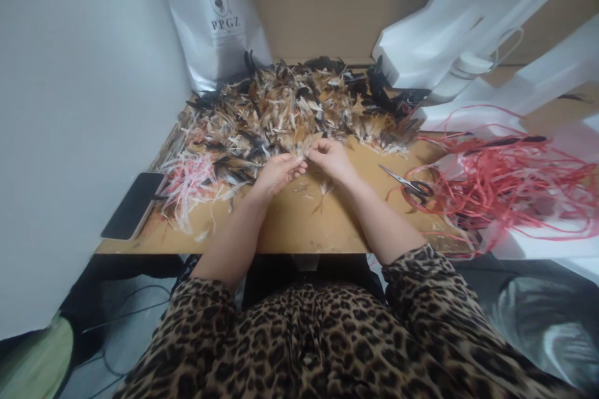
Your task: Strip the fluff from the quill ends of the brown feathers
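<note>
Both my hands meet over the middle of the wooden table (318, 224), at the near edge of a large pile of brown, white and black feathers (285, 100). My left hand (282, 173) pinches the pale base of a small feather bunch (302, 144). On its right side, my right hand (330, 159) has thumb and forefinger closed on the same bunch. The feather tips point away from me. A few loose feather bits (322, 190) lie on the table just below my hands.
Scissors (409, 184) lie right of my hands, beside a tangle of red plastic string (505, 181). At the left are a phone (133, 206) and cut pink and white strips (189, 184). A printed white bag (219, 19) stands behind; a white bottle (461, 75) leans back right.
</note>
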Available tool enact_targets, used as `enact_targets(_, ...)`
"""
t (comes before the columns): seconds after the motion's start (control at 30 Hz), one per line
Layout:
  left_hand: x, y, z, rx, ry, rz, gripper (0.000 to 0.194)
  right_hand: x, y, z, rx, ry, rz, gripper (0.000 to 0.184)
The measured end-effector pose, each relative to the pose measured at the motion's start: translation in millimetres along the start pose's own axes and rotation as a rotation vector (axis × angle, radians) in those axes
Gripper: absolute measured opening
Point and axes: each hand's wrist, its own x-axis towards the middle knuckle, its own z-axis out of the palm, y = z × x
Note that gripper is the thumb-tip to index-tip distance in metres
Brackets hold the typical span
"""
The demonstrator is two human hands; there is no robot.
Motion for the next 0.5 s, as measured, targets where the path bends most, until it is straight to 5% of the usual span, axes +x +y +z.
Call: enact_targets(0.5, -0.5, -4.1, 3.8, 0.227, 0.021, 0.142, 0.031, -5.0, -5.0, 3.4, 0.234, -0.007, 0.074, 0.031)
